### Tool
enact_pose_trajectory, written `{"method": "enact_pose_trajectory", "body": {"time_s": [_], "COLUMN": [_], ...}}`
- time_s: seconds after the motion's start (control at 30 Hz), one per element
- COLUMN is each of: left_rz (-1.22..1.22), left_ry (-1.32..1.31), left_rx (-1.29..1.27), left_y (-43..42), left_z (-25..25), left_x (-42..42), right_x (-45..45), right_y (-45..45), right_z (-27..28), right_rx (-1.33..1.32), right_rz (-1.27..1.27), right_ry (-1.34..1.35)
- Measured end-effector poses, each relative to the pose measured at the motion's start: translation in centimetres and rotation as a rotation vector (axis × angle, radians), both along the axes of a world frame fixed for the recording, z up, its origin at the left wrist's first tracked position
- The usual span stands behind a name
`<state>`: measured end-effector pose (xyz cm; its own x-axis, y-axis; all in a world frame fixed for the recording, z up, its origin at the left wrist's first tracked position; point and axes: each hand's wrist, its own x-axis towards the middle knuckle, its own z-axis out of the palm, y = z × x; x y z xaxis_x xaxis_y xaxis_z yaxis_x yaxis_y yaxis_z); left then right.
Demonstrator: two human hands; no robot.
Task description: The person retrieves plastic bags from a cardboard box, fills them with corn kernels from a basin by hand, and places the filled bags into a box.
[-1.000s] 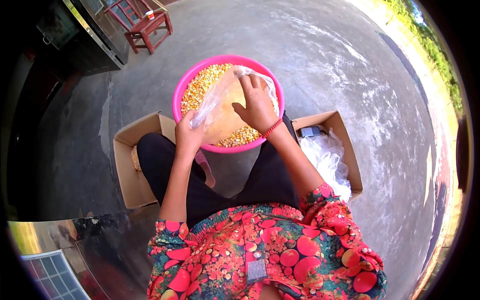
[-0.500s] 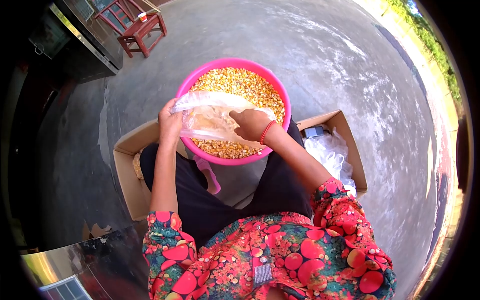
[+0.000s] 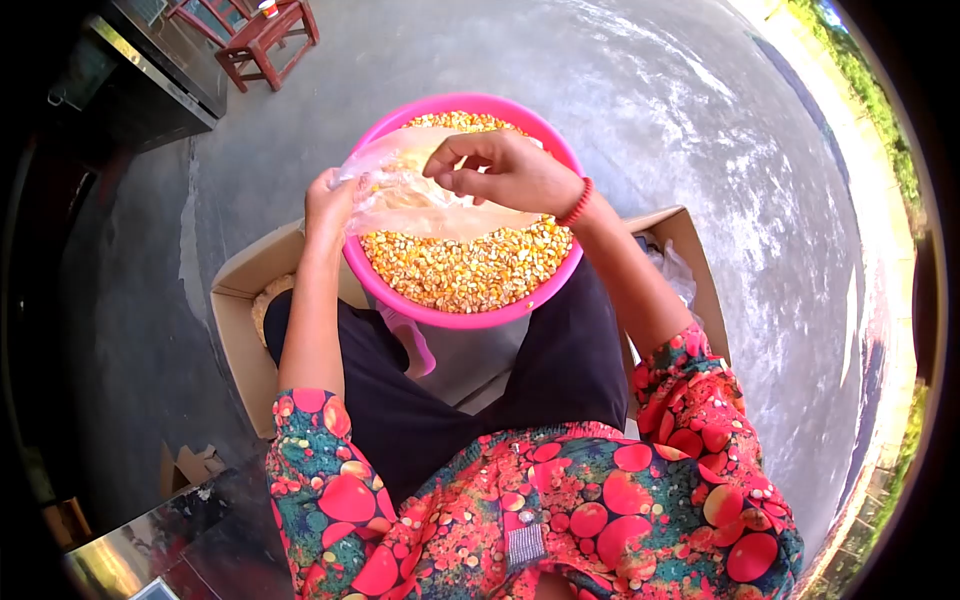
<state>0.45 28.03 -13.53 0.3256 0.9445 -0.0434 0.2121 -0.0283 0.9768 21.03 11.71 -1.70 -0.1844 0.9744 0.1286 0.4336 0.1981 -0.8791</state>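
A clear plastic bag [image 3: 420, 218] lies across the corn kernels [image 3: 465, 265] in a pink basin [image 3: 452, 320], with its left end bunched up. My left hand [image 3: 330, 205] is closed on that bunched end at the basin's left rim. Over the middle of the bag is my right hand [image 3: 515, 175], a red bead bracelet on its wrist. Its fingers are curled, with thumb and forefinger drawn near each other; whatever is between them, if anything, I cannot make out. Some pale, crumpled film shows inside the bag.
Cardboard boxes stand on both sides of my legs, the left one [image 3: 240, 340] and the right one [image 3: 705, 300], which holds white plastic bags [image 3: 675, 270]. A pink scoop-like piece [image 3: 422, 352] lies below the basin. A red wooden chair [image 3: 265, 40] stands at the far left.
My right hand has lifted off the bag's right part, and its fingers have curled. The bag has shifted up in the basin, baring more kernels at the front. My left hand still grips its end.
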Motion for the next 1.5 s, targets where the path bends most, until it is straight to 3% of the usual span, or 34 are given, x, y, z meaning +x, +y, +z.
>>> {"method": "enact_pose_trajectory", "body": {"time_s": [0.03,0.1,0.17,0.23,0.3,0.47,0.5,0.57,0.63,0.8,0.97,1.0,1.03,1.1,1.23,1.3,1.37,1.4,1.43,1.5], "left_rz": [0.062,0.095,0.035,0.032,0.003,-0.096,-0.125,-0.123,-0.114,-0.143,-0.272,-0.275,-0.276,-0.253,-0.163,-0.199,-0.236,-0.259,-0.281,-0.295], "left_ry": [-0.199,-0.287,-0.426,-0.452,-0.526,-0.483,-0.512,-0.547,-0.586,-0.485,-0.4,-0.298,-0.194,-0.274,-0.3,-0.223,-0.143,-0.18,-0.218,-0.228], "left_rx": [-0.19,-0.259,-0.409,-0.439,-0.485,-0.48,-0.506,-0.486,-0.469,-0.512,-0.392,-0.308,-0.226,-0.19,-0.202,-0.259,-0.318,-0.35,-0.382,-0.373], "left_y": [0.2,-0.3,-0.5,-0.7,-1.1,-1.2,-1.5,-2.0,-2.5,-3.7,-4.9,-4.9,-4.9,-5.6,-4.5,-4.8,-4.3,-3.9,-3.7,-4.4], "left_z": [-0.2,1.0,1.5,1.5,2.1,2.4,3.0,3.8,3.9,4.3,6.5,6.5,6.4,6.3,4.6,6.9,7.5,7.3,7.1,7.8], "left_x": [0.0,0.2,0.3,0.6,1.1,1.2,1.3,1.4,1.2,1.1,0.0,-0.2,-0.3,0.0,-0.4,-1.8,-2.8,-3.4,-3.8,-4.0], "right_x": [-0.2,-0.3,0.1,-0.7,-1.4,-1.7,-1.5,-1.0,-2.2,-5.0,-3.7,-4.6,-4.2,-3.4,-2.4,-1.8,-1.0,-0.7,0.2,2.5], "right_y": [-1.9,-4.9,-6.9,-9.6,-12.0,-7.9,-6.4,-4.9,-4.5,-3.3,-3.2,-3.5,-3.2,-2.9,-2.3,-1.9,-1.7,-1.5,-1.8,-1.8], "right_z": [1.0,0.4,-2.9,-6.1,-8.9,-11.8,-12.3,-11.3,-11.4,-13.1,-15.0,-11.2,-12.1,-14.0,-13.5,-13.3,-13.4,-13.1,-12.2,-11.1], "right_rx": [-0.115,-0.095,0.196,0.258,0.21,0.252,0.176,0.167,0.416,0.524,0.124,-0.044,-0.045,0.377,0.183,0.202,0.021,0.054,-0.298,-0.41], "right_rz": [0.058,0.136,0.134,0.015,0.122,-0.11,-0.218,-0.124,0.09,0.358,0.417,0.052,0.059,0.084,-0.058,-0.084,-0.192,-0.232,-0.349,-0.391], "right_ry": [0.121,0.165,-0.096,-0.381,-0.675,-0.98,-0.953,-0.888,-0.702,-0.591,-0.748,-0.397,-0.401,-0.593,-0.585,-0.523,-0.098,0.107,0.213,0.72]}}
